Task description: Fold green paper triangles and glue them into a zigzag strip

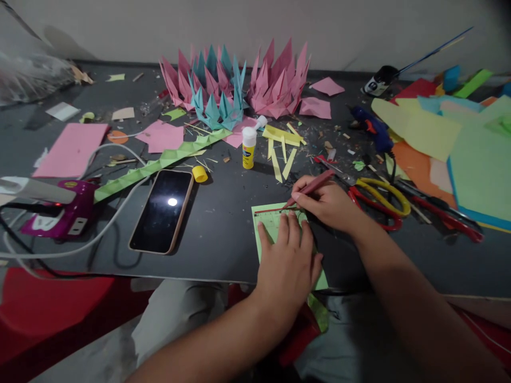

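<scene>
A sheet of light green paper lies at the table's front edge, with a clear ruler across its upper part. My left hand rests flat over both, its fingers spread and pressing them down. Between the fingers of my right hand is a slim dark red pen, tilted, its tip at the ruler's upper edge. A dark reddish line runs along that edge. Much of the paper and ruler is hidden under my left hand.
Behind stand pink and blue folded-paper pieces, a glue stick and yellow strips. Left are a phone, a folded green strip and a purple power socket. Scissors, a glue gun and coloured paper lie right.
</scene>
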### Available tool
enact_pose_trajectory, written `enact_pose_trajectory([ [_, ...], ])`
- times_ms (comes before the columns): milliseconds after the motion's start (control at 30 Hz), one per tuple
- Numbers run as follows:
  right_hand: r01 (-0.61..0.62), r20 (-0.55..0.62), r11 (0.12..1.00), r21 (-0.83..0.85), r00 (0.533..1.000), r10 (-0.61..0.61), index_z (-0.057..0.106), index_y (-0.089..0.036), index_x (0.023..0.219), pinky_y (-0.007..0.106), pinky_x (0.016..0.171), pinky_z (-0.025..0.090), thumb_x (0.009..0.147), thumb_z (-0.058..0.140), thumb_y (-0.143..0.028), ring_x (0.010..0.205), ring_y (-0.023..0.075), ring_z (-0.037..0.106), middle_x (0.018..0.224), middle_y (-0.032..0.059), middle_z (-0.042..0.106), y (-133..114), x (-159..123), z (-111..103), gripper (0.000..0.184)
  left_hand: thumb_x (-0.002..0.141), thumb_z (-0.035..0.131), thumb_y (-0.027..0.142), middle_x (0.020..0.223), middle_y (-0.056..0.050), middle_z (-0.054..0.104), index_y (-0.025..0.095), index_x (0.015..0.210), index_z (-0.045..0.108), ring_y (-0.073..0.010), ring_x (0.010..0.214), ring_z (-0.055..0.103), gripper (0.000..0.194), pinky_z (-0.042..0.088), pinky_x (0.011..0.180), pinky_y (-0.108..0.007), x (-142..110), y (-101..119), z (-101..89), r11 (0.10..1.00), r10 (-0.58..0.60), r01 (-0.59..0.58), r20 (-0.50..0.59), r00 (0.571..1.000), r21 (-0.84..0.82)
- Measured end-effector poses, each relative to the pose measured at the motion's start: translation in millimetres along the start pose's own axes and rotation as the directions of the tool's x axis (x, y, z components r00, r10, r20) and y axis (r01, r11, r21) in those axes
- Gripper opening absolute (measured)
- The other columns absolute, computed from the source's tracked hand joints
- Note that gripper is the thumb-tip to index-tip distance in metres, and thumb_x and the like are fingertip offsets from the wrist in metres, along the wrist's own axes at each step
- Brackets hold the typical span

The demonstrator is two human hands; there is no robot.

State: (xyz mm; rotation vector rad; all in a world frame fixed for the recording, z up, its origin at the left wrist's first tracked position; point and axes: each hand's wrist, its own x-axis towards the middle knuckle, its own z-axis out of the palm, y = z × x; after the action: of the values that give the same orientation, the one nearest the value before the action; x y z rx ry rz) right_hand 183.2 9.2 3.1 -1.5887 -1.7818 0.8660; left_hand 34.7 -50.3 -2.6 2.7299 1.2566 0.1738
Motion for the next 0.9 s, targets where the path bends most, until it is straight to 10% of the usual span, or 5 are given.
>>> enact_pose_trajectory([
  [900,0.03,-0.091,0.998,0.048,0.996,-0.025,0.05,-0.02,0.073,0.024,0.049,0.036,0.081,0.048,-0.027,0.051,0.0103,0.046,0.062,-0.0028,0.051,2.6,-3.1,-5.2,0.01,0.09,0.032,0.037,0.135,-0.016,0.043,0.011,0.128,0.041,-0.0293,0.124,0.036,0.047,0.033,0.095,-0.063,1.8,0.2,-3.2,1.0,0.009,-0.009,0.017,1.0,0.003],
])
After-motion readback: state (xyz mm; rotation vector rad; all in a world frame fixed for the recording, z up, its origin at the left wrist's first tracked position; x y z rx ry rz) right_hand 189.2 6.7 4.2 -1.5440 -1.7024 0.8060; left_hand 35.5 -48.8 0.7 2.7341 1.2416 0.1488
